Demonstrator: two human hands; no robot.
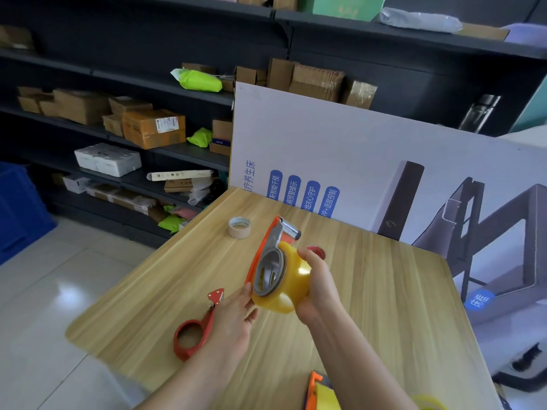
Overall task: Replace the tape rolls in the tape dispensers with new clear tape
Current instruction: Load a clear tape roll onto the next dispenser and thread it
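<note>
A storeroom with dark shelves [118,69] full of cardboard boxes stands behind a wooden tabletop [384,306], and a white printed board [355,149] leans at its far edge. The person holds an orange and grey tape dispenser [270,261] in the air above the middle of the tabletop. A new roll of clear tape [284,297], yellowish in colour, sits around the hub of this dispenser.

The right hand [318,288] grips the roll from the right side, its fingers and thumb curled around the tape. The left hand [233,318] is at the lower left of the dispenser, fingers straight and a little apart, their tips touching the edge of the roll.

Left of the dispenser and below it, a red tape dispenser [192,338] lies flat with an empty ring. Beyond the dispenser lies a nearly used tape core [239,227]. Nearer to the person than the dispenser, at the picture's edge, is a second orange dispenser [318,392] with tape on it.

I judge that the step in hand is seating the new roll on the hub. Next the roll probably must be pushed fully home, and the free end found and led towards the blade; I cannot see the free end.
</note>
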